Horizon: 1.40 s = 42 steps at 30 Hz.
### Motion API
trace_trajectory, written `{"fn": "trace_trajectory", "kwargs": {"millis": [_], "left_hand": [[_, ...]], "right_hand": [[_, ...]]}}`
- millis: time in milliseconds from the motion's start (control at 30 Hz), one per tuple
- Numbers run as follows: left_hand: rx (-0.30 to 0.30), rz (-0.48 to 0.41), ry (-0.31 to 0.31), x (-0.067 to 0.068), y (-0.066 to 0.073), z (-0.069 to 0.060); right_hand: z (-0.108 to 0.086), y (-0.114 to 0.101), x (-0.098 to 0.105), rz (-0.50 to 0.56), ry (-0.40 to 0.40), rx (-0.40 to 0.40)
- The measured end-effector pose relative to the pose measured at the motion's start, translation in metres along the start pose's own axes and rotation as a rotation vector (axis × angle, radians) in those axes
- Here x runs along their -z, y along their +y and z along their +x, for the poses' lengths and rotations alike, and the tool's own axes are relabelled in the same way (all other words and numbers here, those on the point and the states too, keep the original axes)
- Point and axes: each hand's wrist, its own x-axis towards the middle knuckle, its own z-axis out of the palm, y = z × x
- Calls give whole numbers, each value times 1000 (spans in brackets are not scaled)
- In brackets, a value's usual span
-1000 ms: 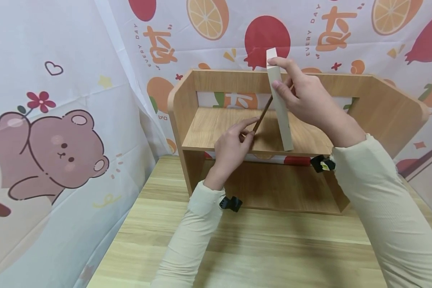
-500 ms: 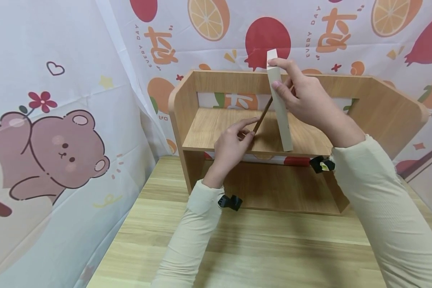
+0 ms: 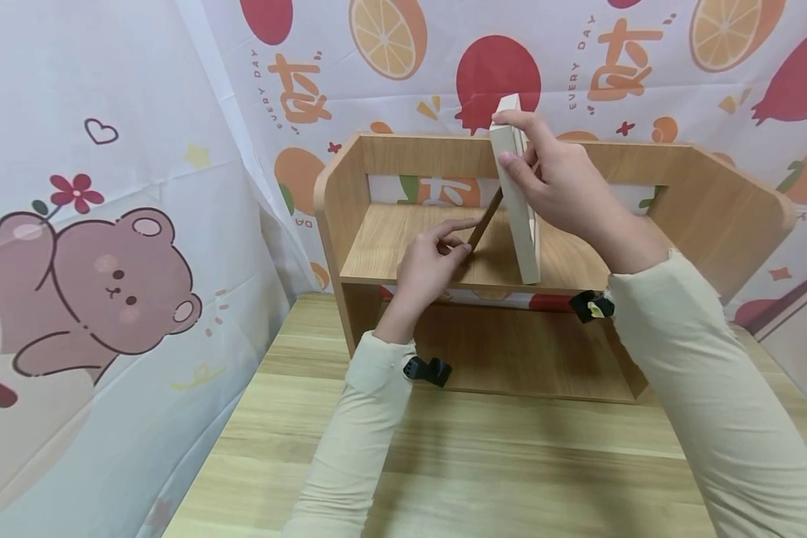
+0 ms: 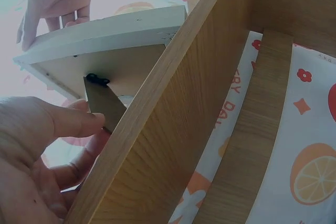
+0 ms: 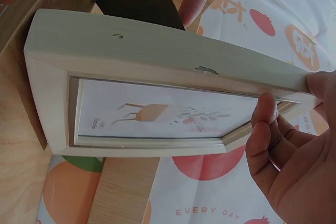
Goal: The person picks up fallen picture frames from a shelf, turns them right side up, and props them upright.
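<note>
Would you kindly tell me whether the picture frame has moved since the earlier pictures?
Yes, slightly: judged against the wooden shelf in the head view, the picture frame has swung its near edge leftward, showing more of its right face.

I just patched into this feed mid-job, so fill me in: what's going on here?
A person's right hand grips a cream picture frame near its top, slightly tilted, at the upper board of a wooden shelf unit. The left hand pinches the brown stand leg between its fingers; the leg angles out from the frame's back. Neither hand has let go, and I can't tell whether the board bears the frame's weight.
</note>
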Motion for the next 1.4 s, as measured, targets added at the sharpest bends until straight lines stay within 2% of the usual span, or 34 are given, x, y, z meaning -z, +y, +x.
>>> {"fn": "trace_trajectory", "kwargs": {"millis": [300,467,733,1033,1133,1300,1400], "left_hand": [[-2,-116,18,-1,-6,8],[4,-138,28,1,-7,10],[31,-97,52,1,-9,11],[49,4,93,-1,-7,10],[34,25,97,-1,-8,9],[-45,55,83,-1,-12,5],[-100,38,82,0,-14,1]], "right_hand": [[3,0,-3,3,15,3],[6,-1,-5,10,2,-8],[10,-6,-8,-12,-2,-17],[12,-8,-11,-40,2,-29],[12,-9,-12,-53,-1,-40],[14,-10,-14,-78,8,-56],[14,-11,-14,-92,17,-68]]}}
